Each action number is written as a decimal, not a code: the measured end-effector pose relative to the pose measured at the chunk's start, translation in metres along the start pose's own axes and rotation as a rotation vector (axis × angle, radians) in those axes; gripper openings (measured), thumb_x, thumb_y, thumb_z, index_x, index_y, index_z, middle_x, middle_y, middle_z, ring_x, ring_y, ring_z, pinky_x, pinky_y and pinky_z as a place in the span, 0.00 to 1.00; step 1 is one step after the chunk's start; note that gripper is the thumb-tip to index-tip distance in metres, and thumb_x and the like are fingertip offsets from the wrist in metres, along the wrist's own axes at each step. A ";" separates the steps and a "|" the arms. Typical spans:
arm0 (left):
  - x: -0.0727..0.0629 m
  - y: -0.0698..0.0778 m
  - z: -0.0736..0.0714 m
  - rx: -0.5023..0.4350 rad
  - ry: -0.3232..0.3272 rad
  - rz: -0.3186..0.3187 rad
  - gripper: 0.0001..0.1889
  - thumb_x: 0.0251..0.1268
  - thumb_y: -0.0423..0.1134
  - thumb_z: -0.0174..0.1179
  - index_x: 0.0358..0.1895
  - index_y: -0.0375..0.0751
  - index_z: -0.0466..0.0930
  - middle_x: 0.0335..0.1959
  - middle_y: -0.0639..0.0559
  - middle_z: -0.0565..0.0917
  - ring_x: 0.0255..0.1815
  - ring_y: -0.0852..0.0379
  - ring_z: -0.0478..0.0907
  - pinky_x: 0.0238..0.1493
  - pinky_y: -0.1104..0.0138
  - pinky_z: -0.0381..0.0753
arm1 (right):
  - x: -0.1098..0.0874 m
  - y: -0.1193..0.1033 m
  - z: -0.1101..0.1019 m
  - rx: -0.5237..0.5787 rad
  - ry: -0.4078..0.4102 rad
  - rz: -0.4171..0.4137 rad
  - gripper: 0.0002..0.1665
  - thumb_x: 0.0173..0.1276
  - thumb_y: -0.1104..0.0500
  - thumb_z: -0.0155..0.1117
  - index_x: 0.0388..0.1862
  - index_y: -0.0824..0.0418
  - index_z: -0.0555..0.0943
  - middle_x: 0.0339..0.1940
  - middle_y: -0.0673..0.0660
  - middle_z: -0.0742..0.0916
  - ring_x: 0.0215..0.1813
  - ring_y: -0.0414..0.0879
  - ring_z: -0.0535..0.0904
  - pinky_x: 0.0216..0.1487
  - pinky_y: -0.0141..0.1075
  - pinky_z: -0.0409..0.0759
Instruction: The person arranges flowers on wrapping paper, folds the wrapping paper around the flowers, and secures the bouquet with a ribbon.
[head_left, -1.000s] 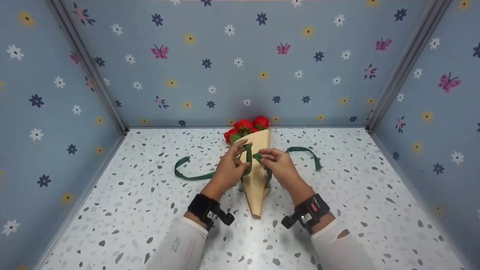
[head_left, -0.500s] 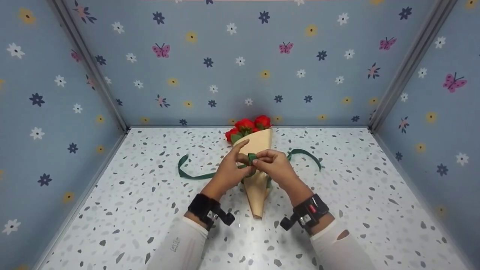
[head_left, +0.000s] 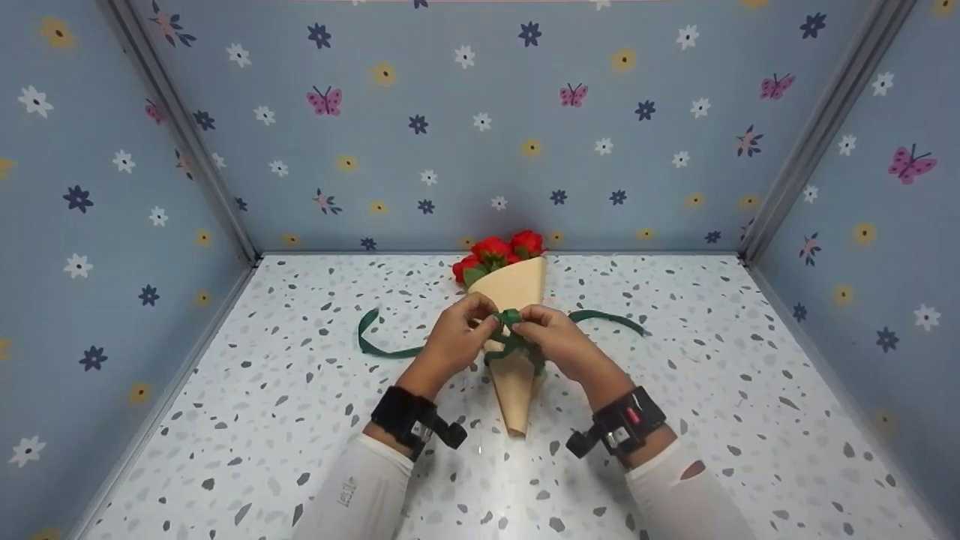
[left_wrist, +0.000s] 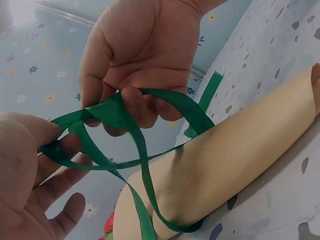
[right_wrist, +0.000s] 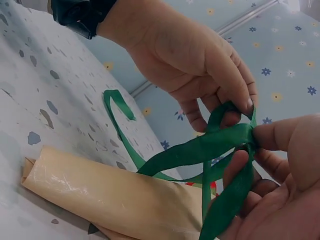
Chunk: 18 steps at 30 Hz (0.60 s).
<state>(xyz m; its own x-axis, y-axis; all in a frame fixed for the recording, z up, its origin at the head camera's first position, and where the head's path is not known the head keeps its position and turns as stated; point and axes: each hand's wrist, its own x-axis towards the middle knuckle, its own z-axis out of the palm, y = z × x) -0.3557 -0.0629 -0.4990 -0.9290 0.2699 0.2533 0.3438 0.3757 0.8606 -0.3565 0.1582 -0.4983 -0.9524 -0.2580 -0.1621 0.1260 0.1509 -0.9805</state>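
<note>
A cone of tan wrapping paper [head_left: 514,394] lies on the table with red roses [head_left: 493,251] showing at its far end. Green ribbon [head_left: 511,319] circles the cone and rises in crossing loops above it. My left hand [head_left: 457,337] pinches the ribbon between thumb and fingers. Opposite it, my right hand [head_left: 562,339] pinches another part of the same ribbon, fingertips close to the left ones. In the left wrist view the green ribbon [left_wrist: 112,115] spans both hands over the paper. From the right wrist, the ribbon [right_wrist: 200,148] shows wide loops meeting at the fingertips.
One loose ribbon tail [head_left: 382,352] curls across the table at left, another ribbon tail [head_left: 611,319] at right. The speckled white table [head_left: 262,420] is bounded by a blue patterned back wall [head_left: 450,150] and two side walls.
The right hand has brought its ribbon part leftward to the left hand, and ribbon loops now cross between them. The left fingers have closed to a pinch. The right tail has shifted.
</note>
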 end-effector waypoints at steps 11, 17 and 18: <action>-0.005 0.009 -0.003 0.039 0.011 0.058 0.04 0.83 0.40 0.67 0.49 0.45 0.88 0.32 0.53 0.83 0.35 0.58 0.78 0.38 0.65 0.80 | -0.001 0.005 -0.004 0.072 -0.122 -0.052 0.16 0.92 0.51 0.62 0.45 0.55 0.92 0.29 0.48 0.85 0.33 0.41 0.79 0.39 0.35 0.82; -0.006 0.010 -0.026 0.093 0.101 0.107 0.09 0.79 0.44 0.74 0.39 0.45 0.90 0.32 0.51 0.86 0.31 0.59 0.76 0.36 0.64 0.77 | 0.000 0.003 -0.008 0.270 -0.029 -0.032 0.23 0.95 0.50 0.54 0.54 0.64 0.89 0.23 0.48 0.84 0.26 0.40 0.77 0.35 0.34 0.80; -0.007 0.010 -0.031 0.104 0.122 0.105 0.09 0.78 0.45 0.75 0.39 0.45 0.91 0.33 0.52 0.87 0.31 0.59 0.76 0.36 0.64 0.78 | 0.001 0.003 -0.008 0.293 -0.002 -0.032 0.23 0.95 0.50 0.53 0.53 0.64 0.89 0.22 0.49 0.84 0.25 0.41 0.76 0.34 0.35 0.79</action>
<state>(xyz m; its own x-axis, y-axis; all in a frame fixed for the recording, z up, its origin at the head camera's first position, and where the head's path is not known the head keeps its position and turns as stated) -0.3500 -0.0881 -0.4783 -0.8950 0.2050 0.3962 0.4458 0.4421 0.7783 -0.3590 0.1662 -0.5001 -0.9566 -0.2605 -0.1310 0.1714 -0.1391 -0.9753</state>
